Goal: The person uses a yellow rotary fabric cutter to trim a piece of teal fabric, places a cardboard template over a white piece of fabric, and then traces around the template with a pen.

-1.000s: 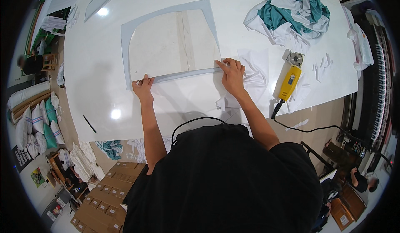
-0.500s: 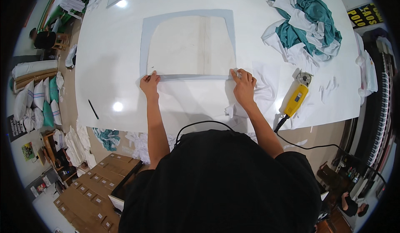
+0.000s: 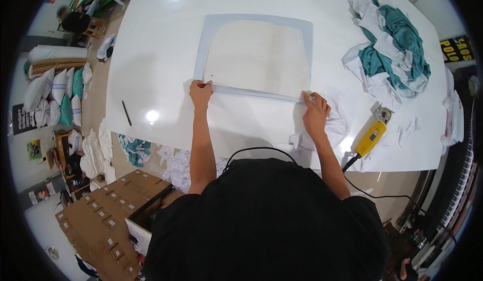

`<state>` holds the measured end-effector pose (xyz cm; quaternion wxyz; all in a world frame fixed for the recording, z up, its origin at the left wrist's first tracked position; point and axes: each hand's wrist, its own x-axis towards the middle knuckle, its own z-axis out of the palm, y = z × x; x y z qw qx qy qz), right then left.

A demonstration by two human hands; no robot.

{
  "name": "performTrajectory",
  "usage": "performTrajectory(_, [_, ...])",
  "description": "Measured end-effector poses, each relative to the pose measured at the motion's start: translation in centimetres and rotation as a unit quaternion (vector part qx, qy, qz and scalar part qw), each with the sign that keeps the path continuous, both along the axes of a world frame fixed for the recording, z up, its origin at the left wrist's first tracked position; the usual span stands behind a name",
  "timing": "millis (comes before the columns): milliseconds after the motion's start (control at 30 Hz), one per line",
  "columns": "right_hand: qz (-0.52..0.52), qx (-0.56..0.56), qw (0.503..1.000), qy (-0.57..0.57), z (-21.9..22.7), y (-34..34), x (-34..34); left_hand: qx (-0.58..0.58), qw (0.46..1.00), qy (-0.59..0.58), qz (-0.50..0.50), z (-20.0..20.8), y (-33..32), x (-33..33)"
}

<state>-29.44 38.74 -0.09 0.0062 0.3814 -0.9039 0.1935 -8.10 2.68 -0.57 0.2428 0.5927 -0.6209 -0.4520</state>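
Note:
A cream, stiff pattern piece (image 3: 251, 55) with rounded far corners lies on a light grey-blue fabric sheet (image 3: 199, 50), which shows as a border around it. My left hand (image 3: 201, 94) is closed at the near left corner, its fingers curled over the sheet's edge. At the near right corner, my right hand (image 3: 316, 112) pinches the edge between thumb and fingers. A narrow grey-blue strip of the fabric runs between both hands along the near side. White cloth (image 3: 336, 117) lies beside and under my right forearm.
A yellow electric rotary cutter (image 3: 371, 137) rests at the right, its black cord (image 3: 382, 196) trailing off the white table (image 3: 151, 70). Teal and white fabric (image 3: 390, 55) is heaped at the far right. A black pen (image 3: 126, 113) lies left; cardboard (image 3: 100, 220) stands below left.
The whole view has shifted, so the table's contents appear farther right. My left fingers now curl further over the near left corner. My right hand stays at the near right corner.

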Motion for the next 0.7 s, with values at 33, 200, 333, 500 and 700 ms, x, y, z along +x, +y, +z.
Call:
performTrajectory(33, [-0.001,0.002,1.0,0.001,0.1,0.1,0.0,0.021,1.0,0.018,0.006,0.1,-0.2,0.1])
performTrajectory(200, [0.001,0.012,1.0,0.001,-0.1,0.0,0.0,0.04,0.999,0.026,-0.004,0.6,-0.5,0.8])
performTrajectory(333, [0.004,0.009,1.0,-0.004,-0.1,0.1,-0.1,0.032,0.999,0.008,-0.008,0.1,-0.6,1.0])
performTrajectory(500, [0.002,0.007,1.0,0.0,0.0,0.1,-0.2,0.02,0.999,-0.026,-0.019,-0.1,-0.6,0.9])
performTrajectory(700, [0.008,0.002,1.0,-0.011,0.2,-0.1,0.1,-0.085,0.984,-0.143,-0.057,-1.9,-1.4,1.9])
